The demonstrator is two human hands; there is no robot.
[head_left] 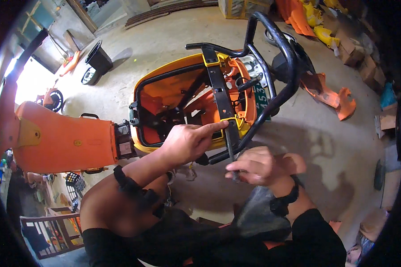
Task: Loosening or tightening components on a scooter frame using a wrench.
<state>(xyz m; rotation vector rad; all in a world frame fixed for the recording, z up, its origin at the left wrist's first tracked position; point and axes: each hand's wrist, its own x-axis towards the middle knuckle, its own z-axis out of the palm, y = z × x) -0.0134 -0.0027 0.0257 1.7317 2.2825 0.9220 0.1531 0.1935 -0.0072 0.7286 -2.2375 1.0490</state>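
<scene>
My left hand (187, 141) has its index finger stretched onto a yellow-edged black crossbar (220, 98) of the scooter body, at the end of a long metal tool (230, 144); its other fingers are bent. My right hand (254, 165) grips that tool's lower end, its fingers curled round it, below the black tube frame (287, 66). The yellow body (153, 73) has an open black-rimmed compartment with orange parts inside. Orange plastic trim (247, 75) and a green plate (263, 100) sit beside the crossbar. An orange seat or lid (62, 142) extends from the body to the left.
A black bin (100, 58) stands behind on the concrete floor (156, 35). Loose orange panels (329, 98), yellow parts (325, 35) and cardboard boxes (370, 73) line the right side. A rack (49, 236) is at the lower left.
</scene>
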